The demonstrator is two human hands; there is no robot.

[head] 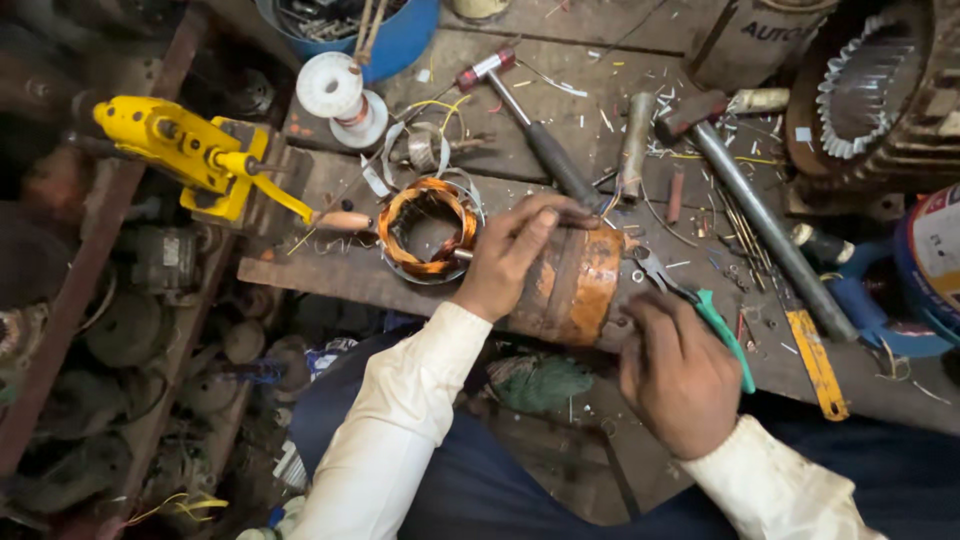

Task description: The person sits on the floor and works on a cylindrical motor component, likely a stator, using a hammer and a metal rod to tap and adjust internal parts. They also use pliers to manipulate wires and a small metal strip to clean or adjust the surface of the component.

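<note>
The right hand (pixel 678 372), nearest the camera, is closed around green-handled pliers (pixel 700 310) at the end of a rusty motor stator (pixel 570 285) lying on the wooden workbench (pixel 330 275). The left hand (pixel 510 255) pinches wires on top of the stator, fingers curled.

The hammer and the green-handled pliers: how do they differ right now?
The hammer lies loose on the wooden bench, untouched; the green-handled pliers are gripped in the right hand. The hammer has a dark grip and a red and silver head; the pliers have bright green handles and slim metal tips. The hammer lies beyond the rusty orange cylinder that the left hand rests on; the pliers sit at its right end. Both are hand tools.
</note>
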